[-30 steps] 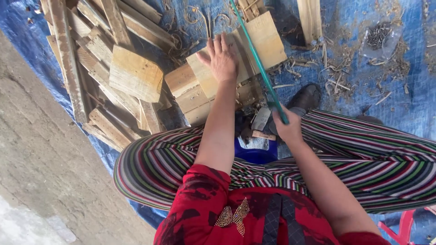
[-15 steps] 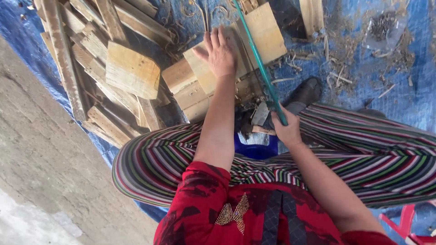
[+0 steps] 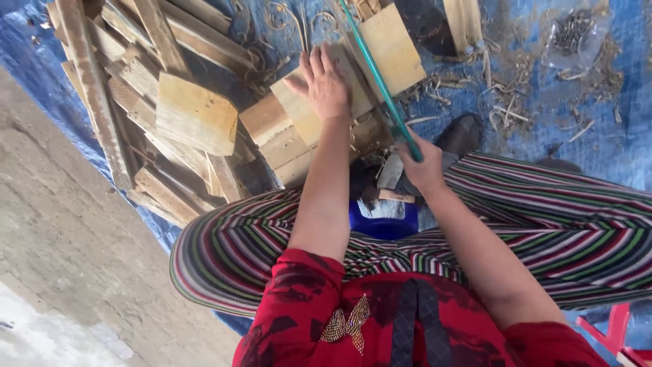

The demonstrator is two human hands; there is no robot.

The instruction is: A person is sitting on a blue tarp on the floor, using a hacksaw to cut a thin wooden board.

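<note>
Am seeing heap of wood offcuts point(image 3: 163, 115) lying at left on blue tarp point(image 3: 584, 115). Left hand point(image 3: 324, 85) pressing flat, fingers spread, on pale wood block point(image 3: 299, 112) topping small stack at centre. Right hand point(image 3: 422, 166) gripping green saw frame point(image 3: 380, 81) at its near end, frame crossing block's right edge. Bag of nails point(image 3: 572, 34) sitting far right.
</note>
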